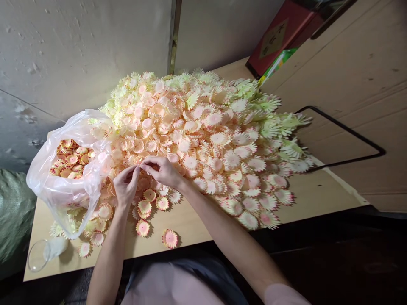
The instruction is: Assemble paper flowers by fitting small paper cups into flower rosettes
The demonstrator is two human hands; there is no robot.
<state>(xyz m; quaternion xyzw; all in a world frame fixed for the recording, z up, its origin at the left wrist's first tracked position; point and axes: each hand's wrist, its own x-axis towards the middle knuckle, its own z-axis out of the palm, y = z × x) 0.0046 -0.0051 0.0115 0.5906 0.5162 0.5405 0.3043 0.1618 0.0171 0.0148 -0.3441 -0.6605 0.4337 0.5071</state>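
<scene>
My left hand [125,186] and my right hand [163,170] meet fingertip to fingertip in front of a large heap of artificial flower petal layers [219,137], pale pink, cream and light green. Both hands are closed in a pinch. Whatever lies between the fingertips is too small to make out. Below the hands, several loose petal discs with red-tipped edges lie on the table, one petal disc [170,239] close to the front edge. Left of my left hand, an open white plastic bag [68,190] holds more flower discs [72,159], yellow and red.
The wooden table [193,228] ends at a front edge near my body. A clear cup [38,256] lies at its left front corner. A red box [280,38] stands at the back right, and a black metal bar [346,127] sticks out at the right. A green sack [15,216] stands left.
</scene>
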